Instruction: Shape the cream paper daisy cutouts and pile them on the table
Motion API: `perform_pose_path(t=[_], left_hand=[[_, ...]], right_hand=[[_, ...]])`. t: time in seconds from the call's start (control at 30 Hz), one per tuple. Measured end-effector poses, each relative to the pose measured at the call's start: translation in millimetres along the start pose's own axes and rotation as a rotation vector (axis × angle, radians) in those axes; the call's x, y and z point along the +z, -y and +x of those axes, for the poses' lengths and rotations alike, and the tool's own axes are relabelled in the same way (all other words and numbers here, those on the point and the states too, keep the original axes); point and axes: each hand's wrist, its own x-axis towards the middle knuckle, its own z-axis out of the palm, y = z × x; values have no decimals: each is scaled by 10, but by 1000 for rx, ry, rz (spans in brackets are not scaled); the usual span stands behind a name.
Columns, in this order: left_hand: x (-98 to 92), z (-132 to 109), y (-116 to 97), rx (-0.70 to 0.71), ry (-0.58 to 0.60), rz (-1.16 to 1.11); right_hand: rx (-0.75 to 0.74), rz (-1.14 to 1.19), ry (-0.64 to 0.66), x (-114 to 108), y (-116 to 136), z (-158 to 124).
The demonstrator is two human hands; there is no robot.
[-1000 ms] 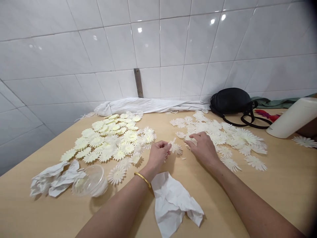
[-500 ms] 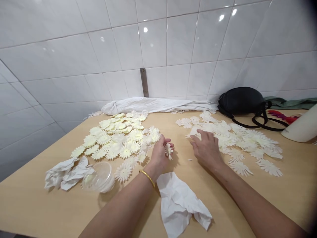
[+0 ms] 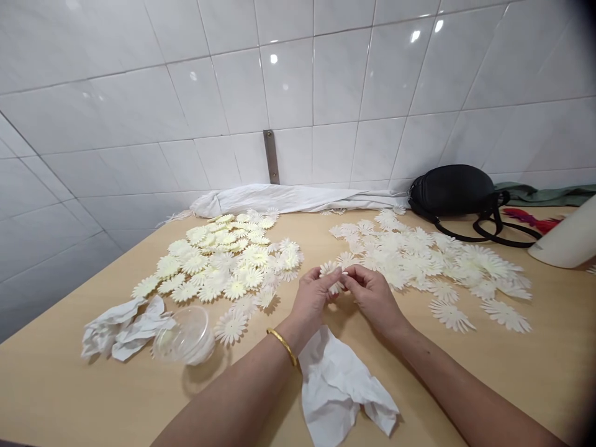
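Observation:
Between my two hands is a pale flower cutout (image 3: 329,270) with many narrow petals, raised a little above the table. My left hand (image 3: 311,294) is closed on it, thumb on top. The fingertips of my right hand (image 3: 372,294) pinch its right edge; whether they hold a second piece is too small to tell. To the left spreads a heap of yellowish-white flower cutouts (image 3: 218,261). On the right lies a looser pile of whiter flower cutouts (image 3: 410,254). A crumpled white tissue (image 3: 339,385) lies below my hands.
A clear plastic cup (image 3: 186,335) lies on the left beside crumpled tissues (image 3: 125,326). A white cloth (image 3: 288,198) runs along the tiled wall. At the back right are a black bag (image 3: 454,192) with straps and a whitish cylinder (image 3: 565,239).
My right hand has left the right-hand pile and come left to meet my left hand at the flower cutout. My left hand has turned and shifted slightly, bringing its thumb on top.

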Motion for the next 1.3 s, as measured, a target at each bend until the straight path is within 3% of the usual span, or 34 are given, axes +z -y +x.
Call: perform_pose_path(t=[0.13, 0.33, 0.47, 0.7, 0.93, 1.1, 1.3], left_hand=[[-14, -10, 26, 53, 27, 12], [-13, -22, 25, 24, 74, 71], [-51, 22, 39, 80, 38, 121], [-45, 13, -24, 168, 51, 308], [-27, -32, -15, 178, 91, 412], [-44, -12, 34, 99, 99, 446], [-32, 6, 7, -55, 76, 253]], right_hand=[[78, 77, 65, 13, -17, -5], [150, 102, -23, 12, -84, 16], [145, 119, 24, -10, -70, 26], [164, 276, -128, -39, -94, 57], [141, 451, 156, -18, -27, 20], [132, 408, 48, -43, -32, 40], [99, 269, -162, -122, -95, 120]])
